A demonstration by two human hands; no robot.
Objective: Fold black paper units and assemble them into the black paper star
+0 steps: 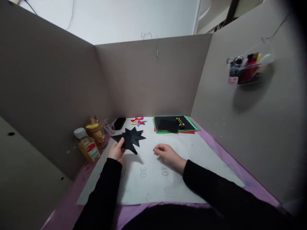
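Observation:
My left hand (pixel 116 151) grips a black folded paper star (pixel 130 139) by its lower left edge and holds it a little above the white mat (pixel 153 182). My right hand (pixel 165 152) rests on the mat to the right of the star, fingers loosely curled, nothing in it. Both arms wear black sleeves.
A small multicoloured paper star (pixel 138 121) lies at the back. A stack of coloured paper sheets (pixel 175 124) with a black sheet on top and a yellow-black cutter (pixel 180 122) sits back right. Glue bottles and jars (pixel 92 140) stand at the left. Cardboard walls surround the desk; a pen holder (pixel 247 68) hangs on the right.

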